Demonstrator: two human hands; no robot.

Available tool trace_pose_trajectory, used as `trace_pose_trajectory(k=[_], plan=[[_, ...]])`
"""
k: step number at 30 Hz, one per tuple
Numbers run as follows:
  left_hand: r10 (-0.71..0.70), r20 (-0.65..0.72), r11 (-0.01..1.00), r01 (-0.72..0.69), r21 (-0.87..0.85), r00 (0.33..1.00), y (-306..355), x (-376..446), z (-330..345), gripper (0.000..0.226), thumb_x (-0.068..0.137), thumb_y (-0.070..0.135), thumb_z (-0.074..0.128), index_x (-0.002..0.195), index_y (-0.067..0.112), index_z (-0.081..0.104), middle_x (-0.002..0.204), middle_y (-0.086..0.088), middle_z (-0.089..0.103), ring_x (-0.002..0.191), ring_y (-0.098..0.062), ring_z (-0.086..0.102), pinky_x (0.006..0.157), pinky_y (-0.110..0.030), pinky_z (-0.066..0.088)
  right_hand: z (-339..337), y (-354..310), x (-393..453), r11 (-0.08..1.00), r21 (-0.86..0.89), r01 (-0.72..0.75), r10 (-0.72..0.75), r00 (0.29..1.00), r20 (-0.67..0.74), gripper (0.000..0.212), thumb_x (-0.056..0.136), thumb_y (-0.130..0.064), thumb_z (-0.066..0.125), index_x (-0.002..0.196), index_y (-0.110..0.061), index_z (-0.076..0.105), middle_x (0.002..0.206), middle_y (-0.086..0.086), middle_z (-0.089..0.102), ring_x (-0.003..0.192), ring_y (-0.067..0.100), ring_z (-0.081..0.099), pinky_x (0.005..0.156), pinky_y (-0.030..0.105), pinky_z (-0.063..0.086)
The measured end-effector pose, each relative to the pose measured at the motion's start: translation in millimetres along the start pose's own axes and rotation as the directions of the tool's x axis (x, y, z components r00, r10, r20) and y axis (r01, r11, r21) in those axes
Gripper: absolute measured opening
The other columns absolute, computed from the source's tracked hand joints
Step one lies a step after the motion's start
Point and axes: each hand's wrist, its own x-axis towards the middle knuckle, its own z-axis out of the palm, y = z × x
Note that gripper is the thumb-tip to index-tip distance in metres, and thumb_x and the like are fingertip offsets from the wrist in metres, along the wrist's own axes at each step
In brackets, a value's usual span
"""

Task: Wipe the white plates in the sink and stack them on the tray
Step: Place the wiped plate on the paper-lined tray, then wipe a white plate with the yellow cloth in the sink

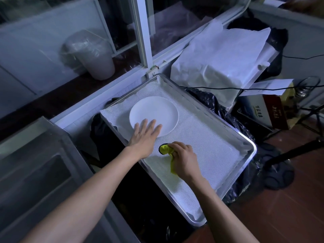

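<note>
A white plate [154, 114] is being kept flat on the far left part of a metal tray [245, 137], which is lined with a white mesh cloth [201, 137]. The near edge of the plate is being touched by the left hand [144, 135], whose fingers are being held straight and spread, so nothing is being gripped by it. A yellow cloth [165, 149] with a dark edge is being clutched in the right hand [184, 159], the fingers being curled round it; this hand is being held over the liner, just beside the plate and near the left hand, the two hands being kept apart. Only this one plate is being shown on the tray. At the lower left, part of a steel sink [35, 163] is being shown, and its inside cannot be made out. Beyond the tray, a bundle wrapped in white paper [219, 55] is being kept on black plastic sheeting [206, 100], and a bucket covered in clear film [91, 53] is being seen through the window.
</note>
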Motion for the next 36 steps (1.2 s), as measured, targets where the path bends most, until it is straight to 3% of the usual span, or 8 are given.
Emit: trace_pose_trajectory(k=[3, 13, 17, 22, 26, 31, 34, 36], plan=[[0.003, -0.009, 1.0, -0.003, 0.007, 1.0, -1, -2, 4, 0.085, 0.101, 0.02, 0.048, 0.16, 0.025, -0.012, 0.169, -0.006, -0.016, 0.154, -0.038, -0.014, 0.123, -0.059, 0.001, -1, 1, -3, 1.0, 0.003, -0.002, 0.002, 1.0, 0.004, 0.042, 0.094, -0.006, 0.051, 0.124, -0.032, 0.066, 0.13, -0.014, 0.062, 0.109, 0.029, 0.051, 0.088, 0.047, 0.048], [0.027, -0.106, 0.993, -0.039, -0.115, 0.994, -23, -51, 8, 0.066, 0.101, 0.014, 0.043, 0.161, 0.02, 0.018, 0.169, -0.004, 0.015, 0.156, -0.028, 0.004, 0.125, -0.055, 0.011, 5, -12, -8, 1.0, 0.007, 0.019, -0.019, 0.998, -0.058, 0.042, 0.092, -0.006, 0.053, 0.122, -0.034, 0.066, 0.127, -0.013, 0.064, 0.106, 0.029, 0.053, 0.084, 0.047, 0.049], [-0.03, -0.187, 0.969, -0.018, -0.245, 0.982, -36, -92, 13, 0.055, 0.096, 0.013, 0.05, 0.151, 0.017, 0.046, 0.159, -0.007, 0.042, 0.151, -0.03, 0.028, 0.123, -0.05, 0.02, 14, -34, -15, 0.998, 0.002, 0.061, -0.061, 0.995, -0.075, 0.043, 0.093, -0.007, 0.05, 0.119, -0.037, 0.065, 0.126, -0.016, 0.064, 0.104, 0.028, 0.051, 0.081, 0.045, 0.05], [-0.161, -0.057, 0.945, 0.138, -0.296, 0.985, -70, -166, 36, 0.048, 0.096, 0.028, 0.05, 0.143, 0.027, 0.055, 0.137, 0.003, 0.063, 0.136, -0.024, 0.05, 0.114, -0.041, 0.033, 30, -89, -32, 0.979, 0.018, 0.202, -0.2, 0.976, -0.084, 0.039, 0.088, -0.024, 0.046, 0.115, -0.04, 0.067, 0.122, -0.019, 0.066, 0.106, 0.025, 0.055, 0.085, 0.041, 0.05], [-0.263, -0.002, 0.908, 0.247, -0.338, 0.965, -107, -241, 59, 0.043, 0.094, 0.022, 0.049, 0.135, 0.026, 0.062, 0.122, -0.004, 0.071, 0.115, -0.027, 0.063, 0.097, -0.036, 0.047, 65, -147, -53, 0.94, 0.01, 0.342, -0.342, 0.94, -0.004, 0.044, 0.087, -0.021, 0.042, 0.118, -0.04, 0.066, 0.124, -0.021, 0.065, 0.107, 0.022, 0.058, 0.086, 0.039, 0.052], [-0.412, 0.114, 0.826, 0.424, -0.373, 0.904, -148, -336, 96, 0.046, 0.097, 0.02, 0.049, 0.143, 0.024, 0.054, 0.131, -0.012, 0.064, 0.121, -0.031, 0.06, 0.105, -0.038, 0.045, 132, -218, -95, 0.886, 0.002, 0.463, -0.459, 0.878, 0.139, 0.045, 0.087, -0.01, 0.052, 0.126, -0.028, 0.065, 0.133, -0.007, 0.062, 0.113, 0.032, 0.056, 0.084, 0.05, 0.053], [-0.529, 0.143, 0.735, 0.536, -0.416, 0.837, -170, -395, 126, 0.046, 0.099, 0.018, 0.046, 0.144, 0.024, 0.051, 0.137, -0.012, 0.059, 0.124, -0.034, 0.057, 0.102, -0.039, 0.044, 178, -257, -126, 0.859, 0.052, 0.51, -0.506, 0.828, 0.24, 0.042, 0.088, -0.02, 0.048, 0.127, -0.025, 0.065, 0.132, -0.005, 0.063, 0.111, 0.034, 0.056, 0.085, 0.051, 0.052], [-0.561, 0.138, 0.708, 0.559, -0.432, 0.816, -185, -437, 148, 0.047, 0.094, 0.015, 0.048, 0.14, 0.023, 0.054, 0.134, -0.011, 0.062, 0.12, -0.034, 0.059, 0.098, -0.038, 0.045, 211, -281, -144, 0.831, 0.064, 0.553, -0.54, 0.773, 0.334, 0.042, 0.091, -0.016, 0.048, 0.129, -0.021, 0.066, 0.133, -0.001, 0.063, 0.111, 0.035, 0.057, 0.089, 0.05, 0.049]])
